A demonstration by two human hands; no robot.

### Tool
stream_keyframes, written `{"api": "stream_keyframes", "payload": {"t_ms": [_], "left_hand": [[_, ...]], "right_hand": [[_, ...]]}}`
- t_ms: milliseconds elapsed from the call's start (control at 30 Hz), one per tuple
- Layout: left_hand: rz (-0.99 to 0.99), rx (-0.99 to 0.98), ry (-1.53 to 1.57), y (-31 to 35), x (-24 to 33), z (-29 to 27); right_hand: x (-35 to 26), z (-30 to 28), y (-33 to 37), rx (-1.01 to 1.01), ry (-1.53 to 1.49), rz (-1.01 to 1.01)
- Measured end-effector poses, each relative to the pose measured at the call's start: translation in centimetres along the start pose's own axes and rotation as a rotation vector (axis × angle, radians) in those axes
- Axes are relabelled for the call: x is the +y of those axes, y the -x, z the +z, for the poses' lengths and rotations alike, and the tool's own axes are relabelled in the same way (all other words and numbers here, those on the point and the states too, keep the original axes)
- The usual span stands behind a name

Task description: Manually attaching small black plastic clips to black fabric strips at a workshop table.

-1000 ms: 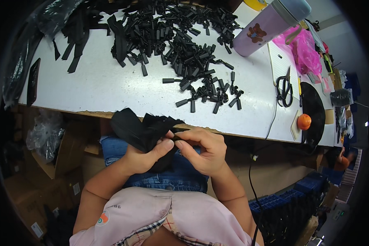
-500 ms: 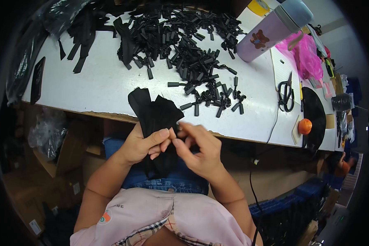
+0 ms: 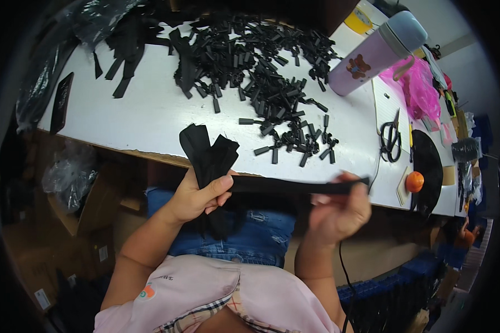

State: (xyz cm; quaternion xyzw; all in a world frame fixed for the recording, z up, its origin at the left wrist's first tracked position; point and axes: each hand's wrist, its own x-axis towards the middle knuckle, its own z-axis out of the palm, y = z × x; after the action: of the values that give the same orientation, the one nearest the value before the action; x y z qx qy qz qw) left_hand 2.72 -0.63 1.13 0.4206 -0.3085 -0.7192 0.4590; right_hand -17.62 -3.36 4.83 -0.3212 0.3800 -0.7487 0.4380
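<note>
My left hand (image 3: 197, 198) is closed round a bunch of black fabric strips (image 3: 210, 161), whose ends fan out above the thumb and hang below the palm. From that bunch one black strip (image 3: 294, 185) runs out to the right, stretched nearly straight. Its far end is pinched in my right hand (image 3: 340, 213), which is somewhat blurred. Both hands are in front of the table's near edge, above my lap. Beyond them on the white table (image 3: 166, 130) lies a big heap of small black zipper-pull-like pieces (image 3: 272, 94).
More black strips (image 3: 129, 61) and a dark phone (image 3: 61, 102) lie at the left. To the right stand or lie a lilac bottle (image 3: 366, 61), black scissors (image 3: 391, 139), an orange fruit (image 3: 414, 182) and a pink plastic bag (image 3: 419, 97). A clear bag (image 3: 69, 177) sits below the table.
My right hand has moved away to the right, drawing one black strip out from the bunch. My left hand stays closed on the bunch. The view has shifted slightly.
</note>
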Motion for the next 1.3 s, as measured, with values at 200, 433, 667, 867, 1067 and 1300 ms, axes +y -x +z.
{"api": "stream_keyframes", "payload": {"t_ms": [200,433,667,867,1067,1300], "left_hand": [[0.341,0.231,-0.381,0.3,-1.0,2.1],[0.319,0.068,-0.287,-0.2,-2.2,2.1],[0.213,-0.295,-0.296,-0.5,-0.6,1.9],[0.056,-0.429,-0.161,-0.7,-0.4,1.8],[-0.014,-0.410,-0.097,-0.6,0.6,1.8],[0.089,-0.365,-0.050,-0.5,-1.1,0.8]], "right_hand": [[-1.5,0.3,1.8,-0.465,1.023,-0.342],[2.8,2.3,3.6,-0.778,0.561,-0.092],[1.8,2.0,0.9,-0.799,0.569,-0.233],[1.9,0.7,0.5,-0.695,0.037,0.515],[1.6,1.2,0.4,-0.508,-0.250,0.707],[2.5,1.0,1.6,-0.499,0.109,0.243]]}}
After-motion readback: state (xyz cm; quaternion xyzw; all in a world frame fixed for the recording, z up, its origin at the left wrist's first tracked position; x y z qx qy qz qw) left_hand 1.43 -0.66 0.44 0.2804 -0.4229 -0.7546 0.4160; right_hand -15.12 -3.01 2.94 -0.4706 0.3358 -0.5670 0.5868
